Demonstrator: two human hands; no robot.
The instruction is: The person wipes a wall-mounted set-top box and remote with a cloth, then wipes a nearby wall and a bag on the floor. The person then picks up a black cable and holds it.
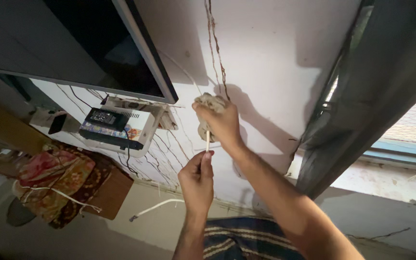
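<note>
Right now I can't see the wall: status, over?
Right hand presses a cloth to the wall. Left hand pinches a thin stick. Nothing between them.

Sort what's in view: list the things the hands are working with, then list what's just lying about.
In hand:
right hand pressing a crumpled cloth to the wall
left hand pinching a thin pale stick

Lying about:
wall-mounted screen
set-top box
patterned fabric bundle
dark curtain
striped rug

A cracked white wall (266,58) is carrying a dark screen (97,43); below the screen a shelf (121,130) is sitting, right of it a curtained window (410,130) is glowing.
</note>
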